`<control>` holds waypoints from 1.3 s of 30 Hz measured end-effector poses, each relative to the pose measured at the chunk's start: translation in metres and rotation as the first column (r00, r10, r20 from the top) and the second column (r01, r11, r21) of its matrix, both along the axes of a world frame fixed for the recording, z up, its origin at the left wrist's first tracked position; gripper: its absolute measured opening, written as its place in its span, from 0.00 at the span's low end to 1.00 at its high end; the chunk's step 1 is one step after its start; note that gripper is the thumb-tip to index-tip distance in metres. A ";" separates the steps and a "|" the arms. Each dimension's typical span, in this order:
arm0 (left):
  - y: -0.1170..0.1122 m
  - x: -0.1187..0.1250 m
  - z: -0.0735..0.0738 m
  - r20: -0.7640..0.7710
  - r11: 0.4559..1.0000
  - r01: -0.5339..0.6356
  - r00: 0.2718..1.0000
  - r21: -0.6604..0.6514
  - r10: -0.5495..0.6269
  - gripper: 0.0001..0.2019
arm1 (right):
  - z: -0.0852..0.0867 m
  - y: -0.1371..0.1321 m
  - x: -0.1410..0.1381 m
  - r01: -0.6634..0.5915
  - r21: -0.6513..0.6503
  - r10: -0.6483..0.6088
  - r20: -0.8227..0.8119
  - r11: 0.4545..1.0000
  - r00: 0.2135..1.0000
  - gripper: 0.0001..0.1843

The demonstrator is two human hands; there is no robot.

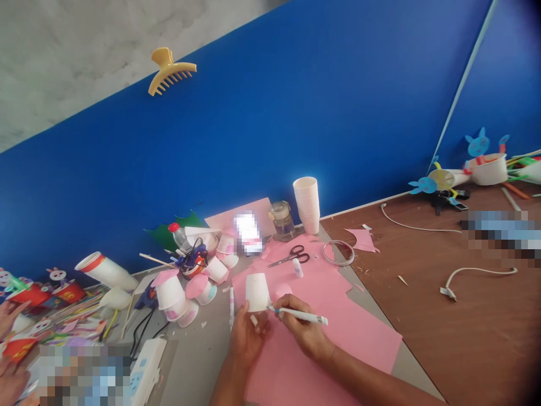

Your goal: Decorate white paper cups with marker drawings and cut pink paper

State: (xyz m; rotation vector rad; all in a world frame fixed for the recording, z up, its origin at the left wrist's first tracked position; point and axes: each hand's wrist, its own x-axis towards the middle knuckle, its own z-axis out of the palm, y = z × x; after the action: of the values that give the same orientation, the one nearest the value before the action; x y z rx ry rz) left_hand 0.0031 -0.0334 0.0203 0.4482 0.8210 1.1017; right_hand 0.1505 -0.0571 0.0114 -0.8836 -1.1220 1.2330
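My left hand (247,334) holds a white paper cup (257,292) upright, its base towards the far side. My right hand (303,332) grips a white marker pen (302,316), and the pen's tip touches the lower edge of the cup. Both hands are above a sheet of pink paper (359,332). Just beyond the cup lies a pink paper disc (283,290). Farther back on the sheet are black-handled scissors (289,255) and a glue stick (298,268).
A roll of tape (338,252) and a tall stack of paper cups (307,206) stand beyond the sheet. Pink-trimmed cups (169,292) and a glue gun (147,296) crowd the left. A power strip (146,372) lies near me. Another person's hand (8,318) is at far left.
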 end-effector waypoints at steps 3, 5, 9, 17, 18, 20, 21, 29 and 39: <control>0.001 0.000 -0.001 0.017 1.000 0.015 1.000 0.005 -0.015 0.12 | 0.000 0.001 0.000 0.027 -0.030 -0.027 -0.006 0.999 1.000 0.07; 0.002 0.000 -0.002 0.017 1.000 -0.002 1.000 0.013 0.002 0.12 | 0.000 0.002 0.000 0.041 -0.030 -0.042 -0.043 0.999 0.998 0.07; 0.002 0.000 -0.002 0.018 1.000 -0.010 1.000 0.007 0.010 0.12 | 0.001 0.001 0.001 0.023 -0.017 -0.024 -0.076 1.000 0.997 0.07; 0.002 -0.001 -0.001 0.014 0.999 0.033 0.999 0.014 -0.033 0.13 | 0.000 0.001 -0.001 0.037 -0.046 -0.038 -0.029 0.998 0.999 0.06; 0.001 0.000 -0.001 0.013 0.999 0.030 0.999 0.017 -0.030 0.13 | -0.001 0.001 -0.002 0.055 -0.040 -0.057 -0.047 0.998 0.997 0.07; 0.000 0.000 -0.002 0.013 1.000 0.012 1.000 0.025 -0.013 0.13 | -0.002 0.001 -0.002 0.086 -0.013 -0.087 -0.072 0.996 0.994 0.08; 0.000 0.000 -0.002 0.012 1.000 0.005 1.000 0.029 -0.005 0.13 | -0.002 0.000 -0.002 0.095 0.004 -0.094 -0.072 0.995 0.993 0.08; 0.000 -0.001 -0.003 -0.001 0.999 0.035 0.999 0.020 -0.035 0.12 | 0.001 -0.006 0.000 0.062 0.096 -0.064 0.024 0.993 0.998 0.10; -0.001 -0.001 -0.006 -0.083 0.997 0.067 0.994 0.032 -0.065 0.15 | 0.002 -0.006 0.000 0.037 0.144 -0.051 0.099 0.989 0.994 0.11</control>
State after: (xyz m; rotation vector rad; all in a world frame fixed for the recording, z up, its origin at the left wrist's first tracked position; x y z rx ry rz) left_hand 0.0023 -0.0339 0.0139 0.5486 0.8542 1.0428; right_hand 0.1504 -0.0630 0.0136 -0.8662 -1.2499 1.0674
